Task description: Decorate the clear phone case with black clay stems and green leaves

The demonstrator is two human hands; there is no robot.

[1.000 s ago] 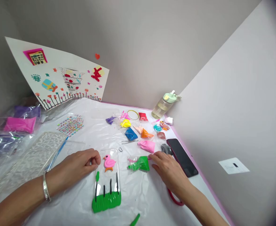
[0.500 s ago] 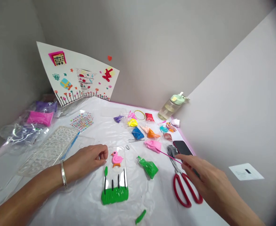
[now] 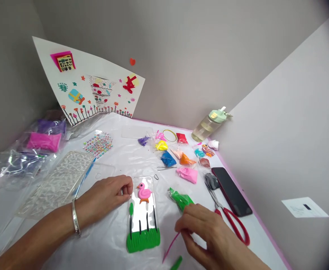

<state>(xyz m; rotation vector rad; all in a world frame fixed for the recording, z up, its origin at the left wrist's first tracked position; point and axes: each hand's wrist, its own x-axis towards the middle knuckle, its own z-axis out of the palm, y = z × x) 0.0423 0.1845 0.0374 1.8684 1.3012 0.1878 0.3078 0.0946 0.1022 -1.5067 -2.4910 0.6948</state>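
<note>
Grey walls box in a worktop covered in white plastic sheeting. Your clear phone case lies near the middle, between your two hands. On it so far are a green clay grass band, four black stems, a green leaf shape and a pink clay flamingo with orange feet; the stretch between bird and grass shows bare. Your left hand rests at the case's edge, fingers loosely curled, holding nothing visible. Your right hand pinches a thin pink clay strand between thumb and fingers, just below a green clay bag. Counted, there are eleven small clay bags, including that green one, and two larger bags at far left. You also have one textured clear case, one rhinestone sheet, one pair of red-handled scissors, one phone and one water bottle.
</note>
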